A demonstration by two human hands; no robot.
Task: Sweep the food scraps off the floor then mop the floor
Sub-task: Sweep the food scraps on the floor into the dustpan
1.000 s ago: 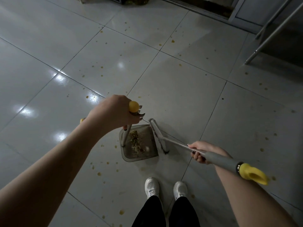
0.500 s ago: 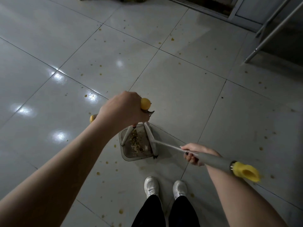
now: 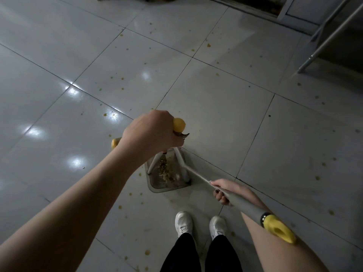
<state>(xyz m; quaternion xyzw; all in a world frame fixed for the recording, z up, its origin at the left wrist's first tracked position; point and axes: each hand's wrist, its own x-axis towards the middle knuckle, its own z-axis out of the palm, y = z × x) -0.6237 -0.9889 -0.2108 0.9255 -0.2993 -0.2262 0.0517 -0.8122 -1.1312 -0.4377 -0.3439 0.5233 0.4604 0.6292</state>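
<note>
The floor [image 3: 216, 114] is pale glossy tile with dark grout lines, dimly lit, and flecked all over with small yellow-brown spots [image 3: 208, 45]; thin metal legs [image 3: 330, 38] of some furniture stand at the far right.

I have both hands busy and well apart. My left hand [image 3: 151, 132] is curled tight over the top of the dustpan's upright handle, whose yellow knob [image 3: 179, 124] pokes out beside my knuckles. My right hand [image 3: 225, 191] is wrapped round the grey broom handle [image 3: 245, 205], below its yellow end cap [image 3: 279, 231].

The dustpan [image 3: 169, 188] sits flat on the floor just beyond my white shoes [image 3: 183, 222]. The food scraps [image 3: 167, 171] lie in a heap inside it, and the broom head [image 3: 181, 163] stands along the pan's right edge, so I judge I am at the tail of the sweeping step, pushing the last bits in.

Next, I think, comes lifting the broom clear and raising the pan level so nothing slides back out, then carrying it off to empty. The spots look like wet stains, not crumbs; those are for the mop, which I cannot see anywhere here.
</note>
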